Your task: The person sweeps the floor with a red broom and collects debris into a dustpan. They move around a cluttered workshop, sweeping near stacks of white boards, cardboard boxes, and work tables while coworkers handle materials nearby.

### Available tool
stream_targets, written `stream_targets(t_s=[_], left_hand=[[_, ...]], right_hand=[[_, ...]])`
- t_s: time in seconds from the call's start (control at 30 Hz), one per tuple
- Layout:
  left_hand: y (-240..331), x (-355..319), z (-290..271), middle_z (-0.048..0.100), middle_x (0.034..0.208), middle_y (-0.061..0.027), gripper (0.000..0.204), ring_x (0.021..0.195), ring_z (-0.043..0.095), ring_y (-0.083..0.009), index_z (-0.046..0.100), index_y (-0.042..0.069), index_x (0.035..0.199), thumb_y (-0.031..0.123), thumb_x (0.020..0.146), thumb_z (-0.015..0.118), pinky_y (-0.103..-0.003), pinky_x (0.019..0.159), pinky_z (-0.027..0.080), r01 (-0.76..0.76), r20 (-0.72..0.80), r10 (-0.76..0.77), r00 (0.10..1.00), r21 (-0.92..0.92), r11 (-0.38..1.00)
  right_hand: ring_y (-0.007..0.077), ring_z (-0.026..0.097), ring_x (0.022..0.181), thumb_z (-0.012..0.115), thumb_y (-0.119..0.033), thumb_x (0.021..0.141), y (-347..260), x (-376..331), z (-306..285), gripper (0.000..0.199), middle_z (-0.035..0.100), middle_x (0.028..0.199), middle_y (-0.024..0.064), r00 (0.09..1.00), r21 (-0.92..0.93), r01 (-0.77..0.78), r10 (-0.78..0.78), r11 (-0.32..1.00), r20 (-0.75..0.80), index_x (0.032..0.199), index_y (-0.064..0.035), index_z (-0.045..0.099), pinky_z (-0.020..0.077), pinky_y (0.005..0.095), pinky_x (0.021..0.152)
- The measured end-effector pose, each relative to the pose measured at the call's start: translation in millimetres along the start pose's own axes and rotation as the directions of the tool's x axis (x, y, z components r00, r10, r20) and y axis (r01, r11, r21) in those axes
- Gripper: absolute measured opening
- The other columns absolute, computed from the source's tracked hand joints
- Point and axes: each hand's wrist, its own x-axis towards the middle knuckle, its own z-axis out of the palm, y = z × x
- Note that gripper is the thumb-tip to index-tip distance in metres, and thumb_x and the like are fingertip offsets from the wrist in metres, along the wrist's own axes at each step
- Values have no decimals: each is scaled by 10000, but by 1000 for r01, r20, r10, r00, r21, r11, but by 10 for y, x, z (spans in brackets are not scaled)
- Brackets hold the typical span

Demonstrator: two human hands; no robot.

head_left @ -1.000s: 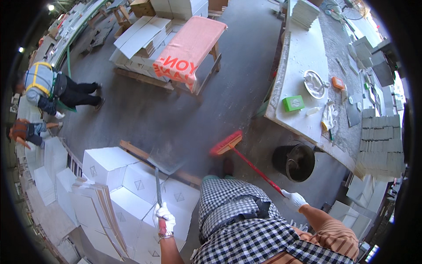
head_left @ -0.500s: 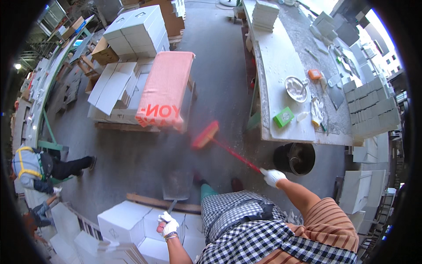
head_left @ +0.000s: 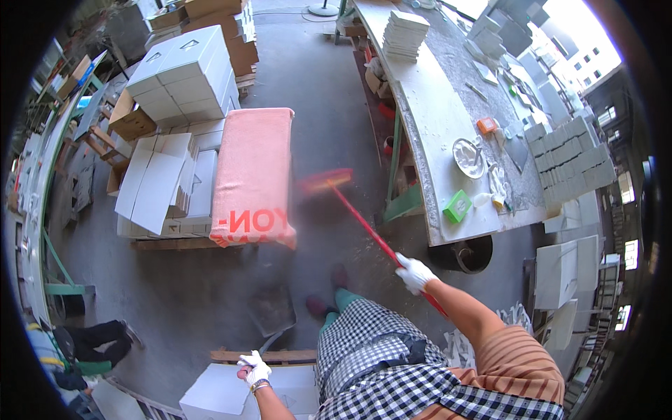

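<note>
Two hands: both gloved in white, both busy, one tool each.
Right hand point(head_left: 414, 273): right of centre, fingers wrapped tight around the red broom point(head_left: 364, 225) well down its handle, so the arm can drive the stroke at full reach.
Broom head: blurred just above mid-frame, swinging low over the grey concrete floor point(head_left: 318, 98), a haze of dust around it (that smear says speed).
Left hand point(head_left: 253, 369): bottom centre, closed on the top of the dustpan's upright handle.
Dustpan point(head_left: 273, 310): dark pan resting flat on the floor beside the person's feet, mouth turned toward the bristles.
Pallet point(head_left: 178, 243): left of centre, stacked with white boxes, a pink cloth draped over one side.
Workbench point(head_left: 437, 133): upper right, dusty, carrying tile stacks, a white bowl and a green box.
Bucket point(head_left: 467, 255): black, tucked under the bench corner.
</note>
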Motion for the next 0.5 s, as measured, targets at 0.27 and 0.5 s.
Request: stream_targets(t_s=[0.27, 0.5], left_hand=[[283, 319, 330, 664, 874, -168, 191, 811, 682, -297, 578, -74, 1059, -30, 874, 563, -464, 706, 654, 148, 50, -150, 987, 39, 988], [8, 473, 637, 663, 880, -197, 98, 959, 674, -363, 658, -45, 850, -99, 769, 660, -401, 717, 674, 107, -61, -91, 994, 344, 933]], right_hand=[[430, 652, 975, 457, -273, 953, 47, 598, 279, 483, 666, 1078, 272, 995, -118, -74, 66, 990, -73, 1424, -164, 473, 506, 482, 837], [395, 632, 1150, 674, -234, 863, 600, -990, 222, 613, 631, 1234, 276, 959, 158, -268, 279, 950, -55, 1449, -181, 503, 473, 375, 985]])
